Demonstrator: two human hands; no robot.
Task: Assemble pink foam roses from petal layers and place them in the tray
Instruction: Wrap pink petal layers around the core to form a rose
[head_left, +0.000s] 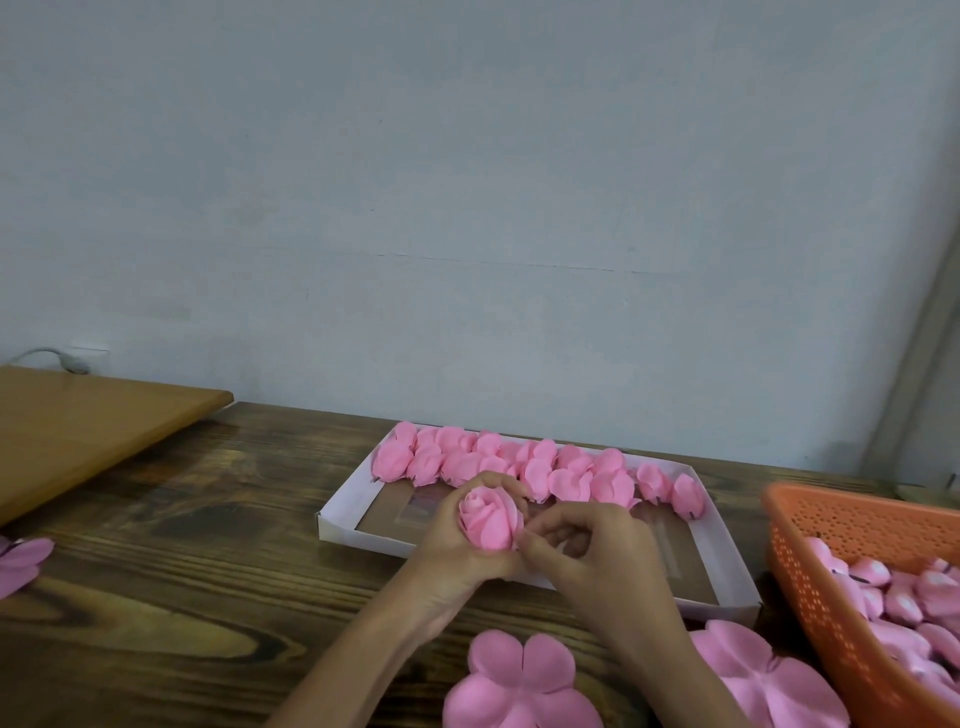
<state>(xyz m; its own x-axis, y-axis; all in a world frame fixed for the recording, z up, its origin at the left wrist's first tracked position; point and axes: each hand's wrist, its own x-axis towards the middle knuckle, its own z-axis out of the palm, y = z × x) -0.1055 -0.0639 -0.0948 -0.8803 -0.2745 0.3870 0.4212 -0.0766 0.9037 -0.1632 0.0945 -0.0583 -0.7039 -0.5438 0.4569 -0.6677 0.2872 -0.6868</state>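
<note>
A pink foam rose sits cupped in my left hand, whose fingers curl round it. My right hand meets the rose at its lower right edge, fingertips pinching there. Both hands hover over the near rim of a white cardboard tray. Several finished pink roses lie in rows along the tray's far side. Flat pink petal layers rest on the table near me: one between my forearms, another to the right.
An orange perforated basket at the right holds several pink rose buds. More pink petals lie at the left edge. A tan board lies at the far left on the dark wooden table. A wall stands behind.
</note>
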